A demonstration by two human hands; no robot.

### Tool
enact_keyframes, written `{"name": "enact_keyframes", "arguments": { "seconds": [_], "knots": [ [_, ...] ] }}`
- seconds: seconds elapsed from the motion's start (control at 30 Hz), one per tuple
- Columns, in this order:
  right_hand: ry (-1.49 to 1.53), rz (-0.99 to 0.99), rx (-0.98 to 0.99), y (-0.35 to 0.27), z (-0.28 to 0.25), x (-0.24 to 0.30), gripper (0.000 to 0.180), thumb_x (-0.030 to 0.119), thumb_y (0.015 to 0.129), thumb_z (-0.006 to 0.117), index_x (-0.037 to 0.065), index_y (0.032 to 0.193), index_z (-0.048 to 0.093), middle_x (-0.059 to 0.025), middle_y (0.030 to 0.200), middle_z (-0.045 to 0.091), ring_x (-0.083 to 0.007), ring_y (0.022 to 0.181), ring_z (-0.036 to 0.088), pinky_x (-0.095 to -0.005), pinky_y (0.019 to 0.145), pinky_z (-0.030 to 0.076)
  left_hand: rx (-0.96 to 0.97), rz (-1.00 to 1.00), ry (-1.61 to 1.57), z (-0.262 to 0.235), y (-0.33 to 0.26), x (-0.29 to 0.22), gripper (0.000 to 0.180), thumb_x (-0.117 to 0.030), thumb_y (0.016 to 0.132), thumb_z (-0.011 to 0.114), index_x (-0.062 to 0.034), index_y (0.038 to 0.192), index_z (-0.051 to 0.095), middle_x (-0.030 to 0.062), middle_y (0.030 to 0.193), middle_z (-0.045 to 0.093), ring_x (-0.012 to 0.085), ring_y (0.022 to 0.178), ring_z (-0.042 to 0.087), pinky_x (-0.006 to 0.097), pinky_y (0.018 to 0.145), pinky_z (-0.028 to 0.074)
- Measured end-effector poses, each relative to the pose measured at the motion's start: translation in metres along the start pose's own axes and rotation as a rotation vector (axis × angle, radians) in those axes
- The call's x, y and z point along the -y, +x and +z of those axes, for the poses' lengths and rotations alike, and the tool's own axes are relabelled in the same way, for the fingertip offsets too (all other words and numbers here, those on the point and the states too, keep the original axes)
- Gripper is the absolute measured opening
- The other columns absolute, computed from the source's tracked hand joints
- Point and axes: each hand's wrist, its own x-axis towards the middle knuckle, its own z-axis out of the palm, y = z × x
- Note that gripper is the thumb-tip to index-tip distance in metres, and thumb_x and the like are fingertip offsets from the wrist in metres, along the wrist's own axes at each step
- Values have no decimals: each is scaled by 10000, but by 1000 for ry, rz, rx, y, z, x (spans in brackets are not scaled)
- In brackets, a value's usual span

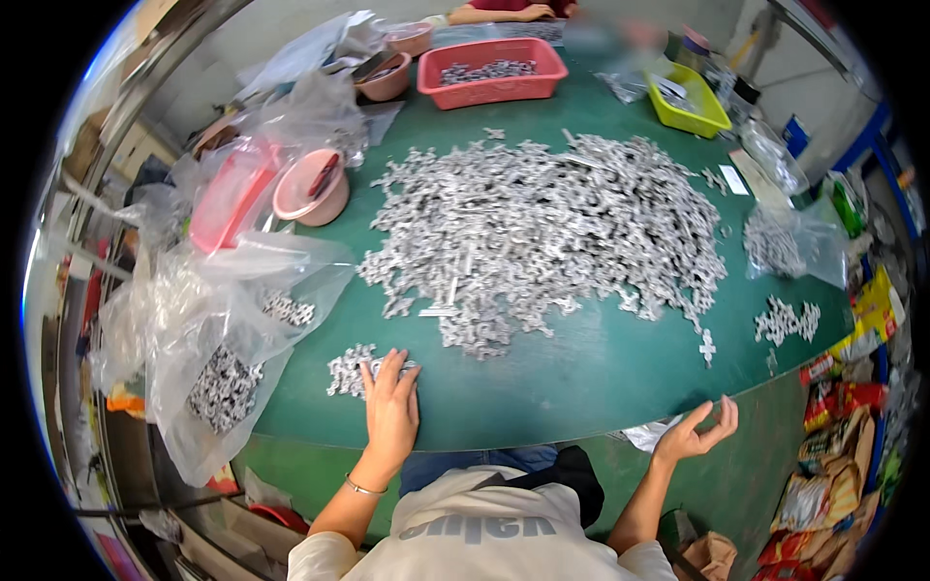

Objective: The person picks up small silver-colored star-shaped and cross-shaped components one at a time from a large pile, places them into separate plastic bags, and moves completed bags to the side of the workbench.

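A big heap of small silver metal parts (552, 232) covers the middle of the green table (581, 378). My left hand (390, 407) lies flat, palm down, on a small cluster of the same parts (351, 370) near the table's front edge. My right hand (696, 433) hangs off the front edge at the right, fingers curled and apart, holding nothing that I can see. A second small cluster of parts (787, 320) lies at the right of the table.
Clear plastic bags with parts (223, 378) hang over the left edge. Pink bowls (312, 189), a red basket (491, 70) and a yellow-green tray (690, 105) stand at the back. Another person's hand (504, 14) rests at the far side. Packets pile up at the right (843, 465).
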Motion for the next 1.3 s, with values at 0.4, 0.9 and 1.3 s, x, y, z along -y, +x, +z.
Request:
{"name": "enact_keyframes", "arguments": {
  "seconds": [0.4, 0.9, 1.3],
  "knots": [
    [350, -895, 1405, -31, 114, 174, 458, 190, 728, 642, 147, 1166, 514, -112, 1253, 417, -326, 1164, 370, -439, 961, 296, -108, -48, -50, -1, 3, 31, 311, 132, 679, 469, -8, 925, 597, 158, 1130, 516, 323, 1136, 448, 597, 989, 185],
    [69, -197, 1261, -40, 194, 208, 156, 166, 765, 597, 17, 752, 639, -180, 651, 605, -350, 584, 585, -401, 579, 474, -52, -9, -184, 22, 76, 5, 282, -32, 722, 604, -19, 999, 551, 140, 1048, 521, 293, 959, 503, 382, 840, 381],
    [493, 599, 1765, -4, 152, 179, 130, 137, 828, 583, 16, 790, 614, -33, 565, 573, -70, 433, 487, -201, 400, 366, 112, -435, -1098, 9, 63, 29, 113, -28, 801, 567, 30, 897, 562, 115, 807, 616, 216, 740, 607, 303, 641, 493]
  ]
}}
